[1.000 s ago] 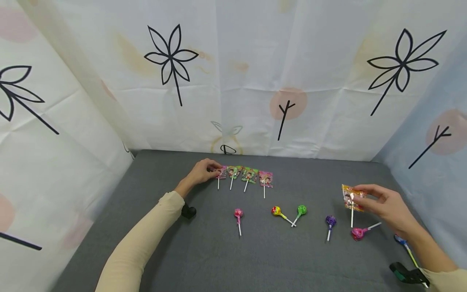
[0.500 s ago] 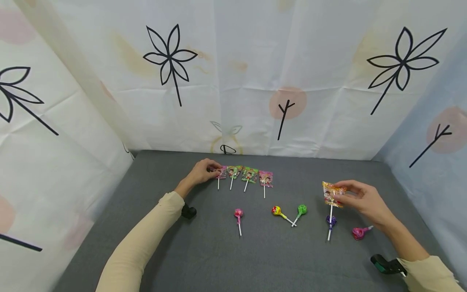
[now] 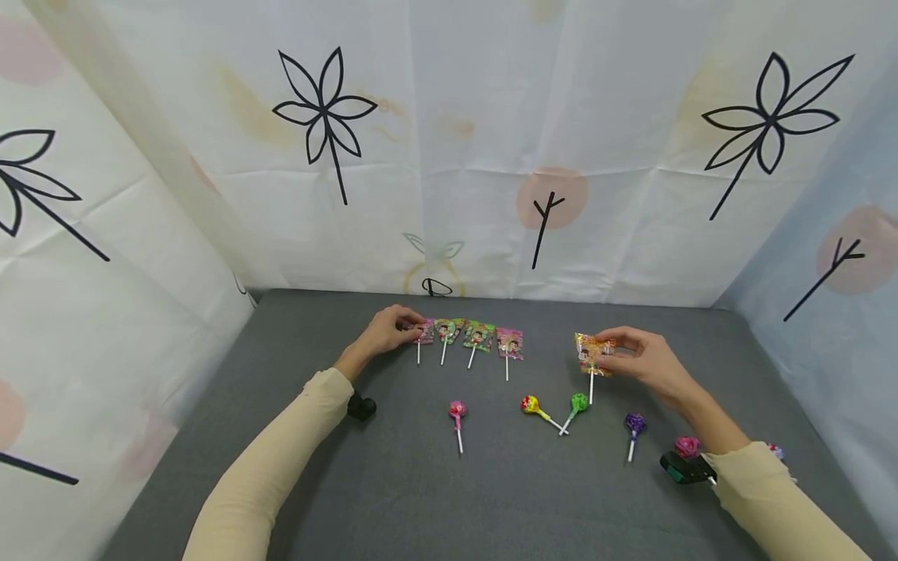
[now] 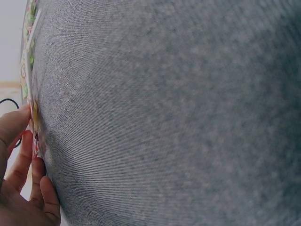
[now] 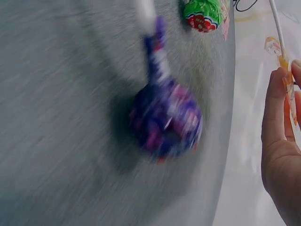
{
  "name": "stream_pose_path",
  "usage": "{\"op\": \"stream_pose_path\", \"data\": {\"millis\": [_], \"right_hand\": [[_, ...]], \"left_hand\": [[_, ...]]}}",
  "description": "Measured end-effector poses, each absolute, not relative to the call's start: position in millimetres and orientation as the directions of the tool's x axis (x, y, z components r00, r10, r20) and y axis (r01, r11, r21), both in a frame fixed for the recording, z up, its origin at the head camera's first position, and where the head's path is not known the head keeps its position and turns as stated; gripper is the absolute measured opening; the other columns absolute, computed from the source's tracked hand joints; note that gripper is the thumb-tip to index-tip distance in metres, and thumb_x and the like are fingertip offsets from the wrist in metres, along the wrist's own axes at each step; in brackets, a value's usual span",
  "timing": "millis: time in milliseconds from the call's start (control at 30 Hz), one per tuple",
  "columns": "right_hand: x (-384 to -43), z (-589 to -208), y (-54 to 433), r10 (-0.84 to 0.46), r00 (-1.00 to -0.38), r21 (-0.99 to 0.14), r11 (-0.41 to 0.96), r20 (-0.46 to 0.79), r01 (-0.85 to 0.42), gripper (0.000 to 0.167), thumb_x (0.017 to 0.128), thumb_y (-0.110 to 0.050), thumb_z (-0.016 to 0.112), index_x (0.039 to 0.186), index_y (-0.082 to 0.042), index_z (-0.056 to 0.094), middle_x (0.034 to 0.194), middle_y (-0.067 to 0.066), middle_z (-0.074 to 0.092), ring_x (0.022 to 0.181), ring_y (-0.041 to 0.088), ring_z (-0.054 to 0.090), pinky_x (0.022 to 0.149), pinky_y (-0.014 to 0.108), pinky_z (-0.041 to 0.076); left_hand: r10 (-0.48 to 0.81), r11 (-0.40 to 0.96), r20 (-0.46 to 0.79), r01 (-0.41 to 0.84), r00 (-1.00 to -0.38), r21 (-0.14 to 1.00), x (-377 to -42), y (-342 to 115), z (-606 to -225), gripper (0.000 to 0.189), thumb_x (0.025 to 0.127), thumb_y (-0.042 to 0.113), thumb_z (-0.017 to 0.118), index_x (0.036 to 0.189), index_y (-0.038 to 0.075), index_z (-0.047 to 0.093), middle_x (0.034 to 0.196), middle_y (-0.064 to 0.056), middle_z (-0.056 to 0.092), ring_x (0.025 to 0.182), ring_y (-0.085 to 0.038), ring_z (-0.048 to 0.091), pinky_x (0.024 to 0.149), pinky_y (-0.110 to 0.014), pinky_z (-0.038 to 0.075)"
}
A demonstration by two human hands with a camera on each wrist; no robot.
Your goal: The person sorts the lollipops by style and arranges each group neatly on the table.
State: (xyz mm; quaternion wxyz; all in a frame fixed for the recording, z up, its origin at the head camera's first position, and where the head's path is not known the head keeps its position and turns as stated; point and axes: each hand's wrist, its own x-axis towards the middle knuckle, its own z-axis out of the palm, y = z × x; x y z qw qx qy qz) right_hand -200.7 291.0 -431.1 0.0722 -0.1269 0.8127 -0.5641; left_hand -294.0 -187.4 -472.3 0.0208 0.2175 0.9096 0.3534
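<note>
My left hand is at the left end of a row of flat-wrapped lollipops, its thumb and fingertips pinching the pink-wrapped lollipop there. To its right lie two green-wrapped lollipops, one beside the other, then another pink-wrapped one. My right hand pinches an orange-wrapped flat lollipop by its wrapper, stick pointing down, above the table behind the green ball lollipop. In the right wrist view, its thumb and fingers hold the orange wrapper edge-on.
Ball lollipops lie nearer me: a pink one, a yellow-red one with its stick crossing the green one's, a purple one and a magenta one partly behind my right wrist. Printed white cloth borders the grey table.
My right hand has carried the orange-wrapped lollipop leftward and a little farther back, past the purple lollipop. My left hand has stayed in place on the pink-wrapped lollipop.
</note>
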Motion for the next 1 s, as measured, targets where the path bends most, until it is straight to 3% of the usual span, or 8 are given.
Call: {"op": "stream_pose_path", "data": {"millis": [133,400,1000], "right_hand": [[-216.3,-431.9,277.7,-0.303,-0.953,-0.927,0.36,-0.011,-0.104,0.045,0.093,-0.017,0.077,0.131,0.002,0.062,0.131,0.022,0.06,0.102,0.018,0.063,0.079,0.042,0.055],[-241.9,-441.5,256.6,-0.356,-0.934,-0.935,0.339,-0.027,-0.102,0.042,0.092,-0.012,0.078,0.128,0.003,0.063,0.115,0.024,0.066,0.085,0.031,0.066,0.078,0.046,0.055],[-268.9,-463.2,231.1,-0.42,-0.906,-0.933,0.344,-0.049,-0.109,0.041,0.09,-0.003,0.078,0.127,0.008,0.064,0.12,0.026,0.066,0.094,0.027,0.065,0.077,0.037,0.055]], "left_hand": [[0.399,0.66,0.088,0.352,-0.913,0.663,-294.6,-187.2,-472.9,0.021,0.096,0.01,0.071,0.117,0.004,0.075,0.115,-0.013,0.065,0.106,-0.033,0.061,0.091,-0.054,0.046],[0.384,0.686,0.087,0.347,-0.919,0.64,-294.3,-184.0,-471.4,0.023,0.095,0.009,0.073,0.117,0.002,0.075,0.114,-0.014,0.066,0.106,-0.033,0.061,0.092,-0.053,0.046],[0.367,0.698,0.067,0.322,-0.928,0.639,-294.3,-184.1,-468.8,0.025,0.095,0.01,0.074,0.118,0.003,0.074,0.117,-0.015,0.064,0.109,-0.035,0.061,0.095,-0.053,0.045]]}}
